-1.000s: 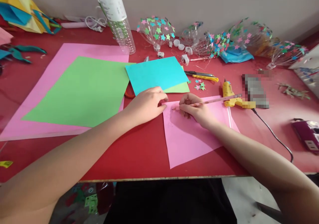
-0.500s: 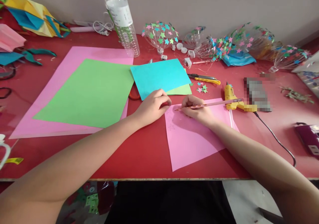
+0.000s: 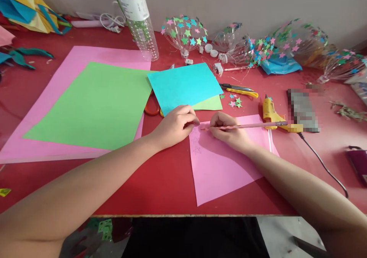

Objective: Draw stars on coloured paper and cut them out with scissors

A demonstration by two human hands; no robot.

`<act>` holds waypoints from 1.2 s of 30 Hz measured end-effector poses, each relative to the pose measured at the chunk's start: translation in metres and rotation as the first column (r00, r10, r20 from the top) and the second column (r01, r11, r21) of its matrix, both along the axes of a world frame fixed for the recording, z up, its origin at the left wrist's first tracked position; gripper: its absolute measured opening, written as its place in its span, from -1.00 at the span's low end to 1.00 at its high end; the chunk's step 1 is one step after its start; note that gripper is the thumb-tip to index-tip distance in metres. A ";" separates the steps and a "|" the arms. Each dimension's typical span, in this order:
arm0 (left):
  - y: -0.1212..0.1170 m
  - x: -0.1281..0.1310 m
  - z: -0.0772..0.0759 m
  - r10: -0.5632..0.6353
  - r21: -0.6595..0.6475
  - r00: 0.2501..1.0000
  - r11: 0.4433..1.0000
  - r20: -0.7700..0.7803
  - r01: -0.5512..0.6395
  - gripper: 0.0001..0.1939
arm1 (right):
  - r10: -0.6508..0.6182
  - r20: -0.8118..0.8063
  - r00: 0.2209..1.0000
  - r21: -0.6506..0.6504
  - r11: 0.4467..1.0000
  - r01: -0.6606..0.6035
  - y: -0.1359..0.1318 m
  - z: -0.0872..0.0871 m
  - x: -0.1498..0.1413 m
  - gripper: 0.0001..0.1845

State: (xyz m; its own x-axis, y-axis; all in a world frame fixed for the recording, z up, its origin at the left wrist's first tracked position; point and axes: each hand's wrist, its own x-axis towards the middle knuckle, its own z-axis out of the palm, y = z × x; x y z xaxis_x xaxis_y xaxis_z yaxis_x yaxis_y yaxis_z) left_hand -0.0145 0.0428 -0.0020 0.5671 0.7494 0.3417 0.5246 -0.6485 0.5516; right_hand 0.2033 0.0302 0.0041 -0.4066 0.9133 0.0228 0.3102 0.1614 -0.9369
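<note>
My right hand (image 3: 228,131) is closed around a pink pencil (image 3: 255,126), its tip near the upper left part of a small sheet of pink paper (image 3: 223,173). Faint drawn star outlines show along the sheet's left side. My left hand (image 3: 179,124) rests with curled fingers on the sheet's top left corner, holding it down. Just beyond that hand lie a blue sheet (image 3: 183,85) and a light green sheet (image 3: 210,103) under it. Small cut paper stars (image 3: 235,102) lie behind my right hand.
A green sheet (image 3: 91,105) overlaps a larger pink sheet (image 3: 65,68) on the left. A plastic bottle (image 3: 140,28) stands behind. A cutter knife (image 3: 241,89), a yellow glue gun (image 3: 269,112) with its cord and star-covered clear ornaments (image 3: 185,32) are on the red table (image 3: 160,181).
The view has shifted slightly, so the table's things sit differently in the picture. The pencil lies a little flatter. Both hands stay at the small pink sheet.
</note>
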 end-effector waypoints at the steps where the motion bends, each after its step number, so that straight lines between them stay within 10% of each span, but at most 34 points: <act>1: 0.000 0.000 0.000 -0.002 0.010 1.000 1.000 0.005 0.002 -0.81 | 0.005 0.003 1.000 0.010 1.000 -0.005 0.000 0.001 0.000 -0.91; 36: -0.001 0.000 -0.002 -0.008 0.030 0.999 1.000 0.033 0.007 -0.82 | -0.143 0.037 0.989 0.022 0.990 0.142 -0.003 0.003 -0.004 -0.85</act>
State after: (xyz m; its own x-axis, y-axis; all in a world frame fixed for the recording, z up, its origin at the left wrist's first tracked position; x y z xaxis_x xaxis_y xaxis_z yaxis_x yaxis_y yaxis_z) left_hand -0.0148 0.0415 -0.0037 0.5608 0.7344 0.3822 0.5016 -0.6687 0.5488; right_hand 0.1990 0.0268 0.0067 -0.2733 0.9615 0.0277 0.3672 0.1309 -0.9209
